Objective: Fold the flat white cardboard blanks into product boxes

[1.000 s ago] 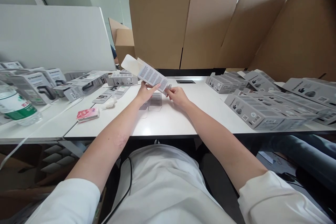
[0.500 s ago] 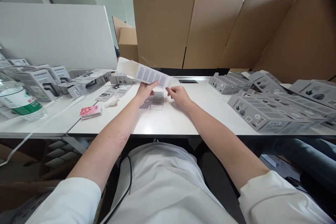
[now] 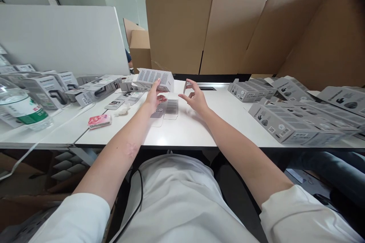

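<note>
My left hand holds a white and grey printed carton by its near side, thumb on its upper face. The carton now has a box shape and is tilted above the table. To its right is my right hand, apart from the carton, with thumb and forefinger spread. A narrow greyish edge shows at its fingertips; I cannot tell what it is. Below the hands lie flat grey printed pieces on the white table. More flat printed pieces are left of my left hand.
Rows of grey cartons stand at the right, more cartons at the left. A water bottle, a pink packet and crumpled white tissue are on the left. Large cardboard rises behind the table.
The carton in my left hand has gone from a long, flat-looking shape to a box shape. My right hand has spread its fingers and risen slightly.
</note>
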Demonstrator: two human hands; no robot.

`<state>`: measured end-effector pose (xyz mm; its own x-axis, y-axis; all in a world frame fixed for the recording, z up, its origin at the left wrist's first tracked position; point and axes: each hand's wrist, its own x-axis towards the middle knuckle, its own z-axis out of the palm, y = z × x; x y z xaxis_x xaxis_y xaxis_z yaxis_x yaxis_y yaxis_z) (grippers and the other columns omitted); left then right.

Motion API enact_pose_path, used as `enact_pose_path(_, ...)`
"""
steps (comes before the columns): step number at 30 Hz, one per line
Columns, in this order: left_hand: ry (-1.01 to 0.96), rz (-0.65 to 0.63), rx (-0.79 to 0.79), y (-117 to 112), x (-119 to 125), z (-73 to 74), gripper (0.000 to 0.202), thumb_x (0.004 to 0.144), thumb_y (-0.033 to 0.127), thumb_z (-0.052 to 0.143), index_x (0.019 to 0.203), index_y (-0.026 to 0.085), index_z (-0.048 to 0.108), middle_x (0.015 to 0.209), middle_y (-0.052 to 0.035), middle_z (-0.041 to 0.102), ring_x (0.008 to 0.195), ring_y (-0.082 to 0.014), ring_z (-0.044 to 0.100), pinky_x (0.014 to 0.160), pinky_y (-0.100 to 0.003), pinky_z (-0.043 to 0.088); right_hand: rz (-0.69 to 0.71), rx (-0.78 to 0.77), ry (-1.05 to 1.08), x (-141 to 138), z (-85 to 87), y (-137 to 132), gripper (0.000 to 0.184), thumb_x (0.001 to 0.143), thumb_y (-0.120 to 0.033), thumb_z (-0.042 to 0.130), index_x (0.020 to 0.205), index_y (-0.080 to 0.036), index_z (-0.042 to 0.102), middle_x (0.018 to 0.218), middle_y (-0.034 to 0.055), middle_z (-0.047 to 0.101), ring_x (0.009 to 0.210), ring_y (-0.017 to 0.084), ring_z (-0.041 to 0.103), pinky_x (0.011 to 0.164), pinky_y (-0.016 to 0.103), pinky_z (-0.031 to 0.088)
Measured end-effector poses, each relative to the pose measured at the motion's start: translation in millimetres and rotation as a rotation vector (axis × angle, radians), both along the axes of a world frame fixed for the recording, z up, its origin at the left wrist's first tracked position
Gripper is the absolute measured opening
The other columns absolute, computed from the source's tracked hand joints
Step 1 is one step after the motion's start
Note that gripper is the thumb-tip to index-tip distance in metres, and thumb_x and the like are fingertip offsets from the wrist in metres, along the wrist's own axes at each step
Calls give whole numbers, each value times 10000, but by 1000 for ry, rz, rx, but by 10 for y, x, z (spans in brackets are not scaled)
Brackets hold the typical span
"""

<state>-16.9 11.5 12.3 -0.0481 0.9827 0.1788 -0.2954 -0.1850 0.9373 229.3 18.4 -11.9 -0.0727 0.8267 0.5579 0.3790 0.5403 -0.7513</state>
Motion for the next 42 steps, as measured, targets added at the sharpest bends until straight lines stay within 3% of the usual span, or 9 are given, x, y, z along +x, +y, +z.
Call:
enact_pose_path(8,-19,-8,-26,4,-29,31,750,806,936,852,1147,277,749,1053,-84,803,699,-182,527,778,-410,620,83,-28,74,-41,47,-22,1195,828,-686,1073,1857,-341,572,1689,175,700,829,208,711,563,352,686)
enact_pose_path(16,-51,-85,-62,-10,-21,44,663,873,903,805,1040,264,739,964,-50,786,646,-160,532,778,-400,614,104,-1,138,-117,141,-163,1150,822,-737,1064,1794,-317,617,1688,181,699,865,223,758,598,354,693)
enact_pose_path(22,-7,-140,-33,-60,23,47,720,800,937,860,1067,279,741,978,-68,800,700,-208,589,810,-445,604,34,93,50,-154,206,-319,1065,883,-854,992,1761,-350,662,1795,179,628,1059,300,804,607,344,641)
enact_pose_path(25,14,-176,-31,-72,39,39,748,797,934,879,1118,265,786,1014,-93,833,744,-230,631,817,-447,596,18,169,1,-159,187,-326,1016,920,-818,987,1760,-341,669,1815,183,614,1071,312,824,675,373,672)
enact_pose_path(29,17,-200,-31,-84,64,29,743,784,890,949,1155,268,787,997,-59,837,676,-183,573,817,-433,614,1,279,-34,-143,95,-186,999,964,-835,946,1779,-343,646,1762,184,660,1027,292,835,751,404,716)
enact_pose_path(33,48,-235,-24,-83,95,11,730,798,852,987,1181,259,799,1029,-51,843,654,-163,560,797,-411,626,15,416,-53,-100,-4,-12,1016,958,-927,894,1758,-350,651,1713,178,703,1016,295,825,702,416,724)
enact_pose_path(37,49,-260,-21,-70,108,-3,664,865,819,964,1188,259,813,1043,-49,841,643,-162,560,802,-415,636,8,421,-67,-86,-43,26,1004,997,-908,877,1808,-377,619,1774,174,683,976,293,838,695,442,755)
enact_pose_path(42,67,-256,-14,-89,108,-1,619,891,787,973,1162,252,820,1048,-51,842,635,-152,546,806,-415,639,49,407,-39,-116,-36,-6,995,990,-896,896,1803,-393,621,1803,159,669,1217,393,873,753,489,796)
